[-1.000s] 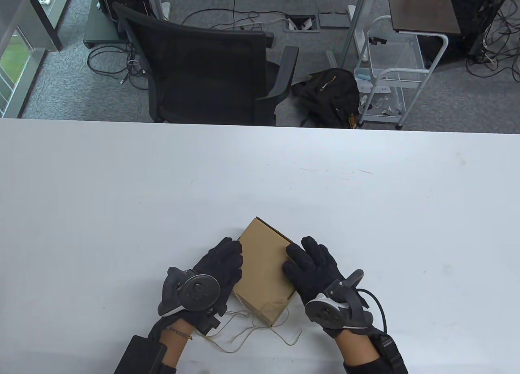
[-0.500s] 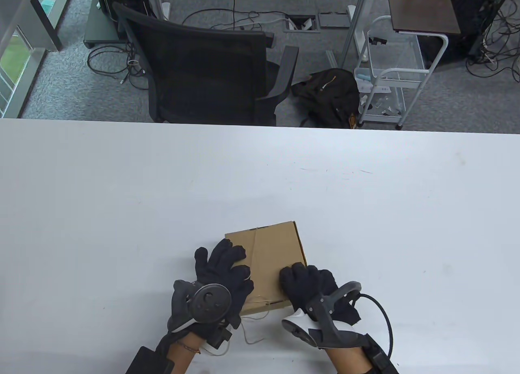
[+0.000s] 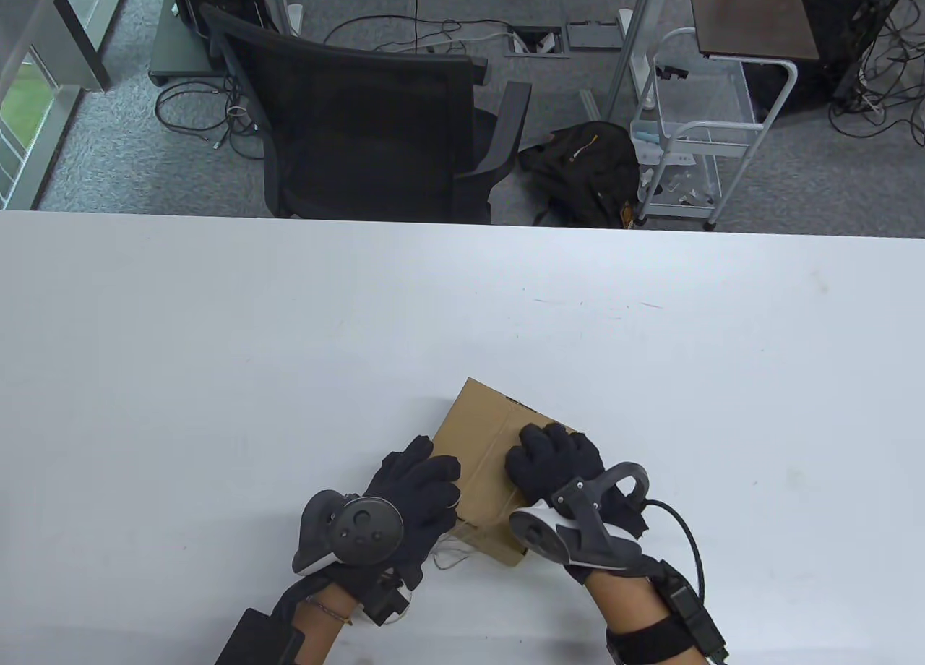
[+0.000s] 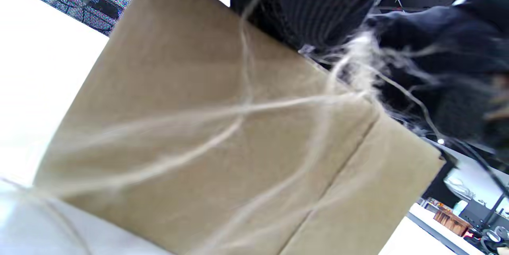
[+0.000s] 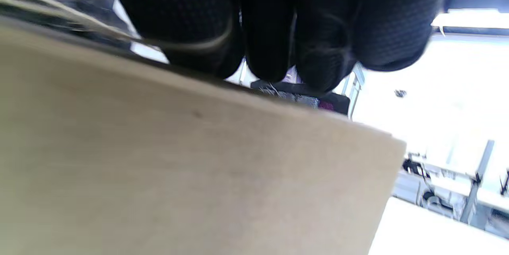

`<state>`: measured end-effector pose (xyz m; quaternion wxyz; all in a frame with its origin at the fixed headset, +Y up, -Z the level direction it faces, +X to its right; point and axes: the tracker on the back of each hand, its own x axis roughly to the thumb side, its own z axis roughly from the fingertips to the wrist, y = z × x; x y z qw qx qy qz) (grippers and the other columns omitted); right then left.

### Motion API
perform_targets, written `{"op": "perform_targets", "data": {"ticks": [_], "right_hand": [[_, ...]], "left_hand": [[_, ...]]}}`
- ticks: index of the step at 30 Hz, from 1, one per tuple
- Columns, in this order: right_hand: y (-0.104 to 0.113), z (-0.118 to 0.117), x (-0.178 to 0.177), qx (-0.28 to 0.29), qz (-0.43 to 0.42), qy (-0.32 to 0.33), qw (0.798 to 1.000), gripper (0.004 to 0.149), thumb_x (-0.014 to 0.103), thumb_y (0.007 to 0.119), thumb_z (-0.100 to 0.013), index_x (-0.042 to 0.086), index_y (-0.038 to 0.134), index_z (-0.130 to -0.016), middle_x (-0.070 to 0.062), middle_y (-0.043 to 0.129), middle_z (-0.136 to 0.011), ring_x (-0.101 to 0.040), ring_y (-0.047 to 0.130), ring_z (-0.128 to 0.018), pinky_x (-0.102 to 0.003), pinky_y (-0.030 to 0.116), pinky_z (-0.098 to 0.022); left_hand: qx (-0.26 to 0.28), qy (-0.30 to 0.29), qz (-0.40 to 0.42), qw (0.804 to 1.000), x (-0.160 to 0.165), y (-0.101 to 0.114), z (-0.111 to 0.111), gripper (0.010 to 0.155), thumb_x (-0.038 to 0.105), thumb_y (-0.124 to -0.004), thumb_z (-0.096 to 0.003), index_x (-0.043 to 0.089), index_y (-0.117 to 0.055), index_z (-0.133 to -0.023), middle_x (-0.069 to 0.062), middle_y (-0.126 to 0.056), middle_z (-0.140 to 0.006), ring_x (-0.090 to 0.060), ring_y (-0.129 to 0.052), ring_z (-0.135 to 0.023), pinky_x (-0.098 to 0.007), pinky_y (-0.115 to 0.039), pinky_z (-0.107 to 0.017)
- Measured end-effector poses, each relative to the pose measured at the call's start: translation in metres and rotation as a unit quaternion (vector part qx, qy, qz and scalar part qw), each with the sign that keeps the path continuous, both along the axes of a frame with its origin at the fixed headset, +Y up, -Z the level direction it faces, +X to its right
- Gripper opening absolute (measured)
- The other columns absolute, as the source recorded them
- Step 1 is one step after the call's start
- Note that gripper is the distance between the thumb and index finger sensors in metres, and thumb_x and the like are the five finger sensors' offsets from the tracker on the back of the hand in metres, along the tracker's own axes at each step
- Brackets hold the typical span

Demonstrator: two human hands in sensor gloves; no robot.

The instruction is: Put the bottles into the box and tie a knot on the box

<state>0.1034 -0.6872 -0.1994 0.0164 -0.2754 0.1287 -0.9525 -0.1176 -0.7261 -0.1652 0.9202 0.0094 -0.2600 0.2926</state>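
The white table [image 3: 217,347] fills the near half of the table view, and the closed cardboard box [image 3: 485,434] sits near its near edge, turned at an angle with one corner pointing far-left. No bottles are visible anywhere; the box is shut, so whether they are inside cannot be seen, though it seems likely.

The step in hand looks like the tying: the packing appears done and the box is being turned so the string can be wrapped round it. The left hand [image 3: 415,488] rests against the box's near-left side, fingers curved over the edge; whether they actually pinch the string is hidden. The right hand [image 3: 553,462] lies on top of the box at its right side with fingers curled over the top face, and in the right wrist view a strand runs across those fingers [image 5: 199,28].

The thin pale string [image 4: 222,115] crosses one face of the box in several loose strands, with a frayed tuft at the corner, and a small loop trails on the table near the box. No finished knot shows. The next move probably calls for pulling the strands taut, crossing the free ends and cinching them without letting the box slide.
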Motion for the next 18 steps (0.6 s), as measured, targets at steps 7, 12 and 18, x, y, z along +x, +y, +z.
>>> {"op": "perform_targets", "data": {"ticks": [7, 12, 18], "right_hand": [[0.0, -0.035, 0.009, -0.128, -0.108, -0.035, 0.985, 0.037, 0.022, 0.087, -0.043, 0.013, 0.091, -0.079, -0.021, 0.081, -0.095, -0.051, 0.086, -0.074, -0.069, 0.077, -0.048], [0.005, -0.02, 0.002, -0.082, -0.035, -0.058, 0.994, 0.038, 0.026, 0.088, -0.043, 0.015, 0.092, -0.079, -0.021, 0.089, -0.084, -0.046, 0.099, -0.057, -0.056, 0.091, -0.038], [0.005, 0.01, -0.01, -0.051, 0.015, -0.056, 0.997, 0.04, 0.029, 0.086, -0.044, 0.012, 0.09, -0.08, -0.02, 0.092, -0.071, -0.037, 0.104, -0.046, -0.049, 0.094, -0.031]], "left_hand": [[0.018, 0.01, 0.007, 1.0, -0.002, -0.003, 0.001, 0.046, 0.037, -0.085, -0.0494, 0.018, -0.084, -0.091, -0.005, -0.073, -0.117, -0.052, -0.06, -0.112, -0.073, -0.049, -0.074], [0.044, 0.04, 0.004, 0.998, -0.006, 0.003, 0.006, 0.047, 0.036, -0.084, -0.0501, 0.015, -0.083, -0.092, -0.011, -0.074, -0.115, -0.053, -0.06, -0.111, -0.077, -0.044, -0.071], [0.047, 0.051, 0.029, 0.997, -0.009, 0.006, 0.012, 0.047, 0.037, -0.084, -0.0503, 0.014, -0.083, -0.091, -0.013, -0.074, -0.114, -0.054, -0.061, -0.11, -0.079, -0.043, -0.07]]}}
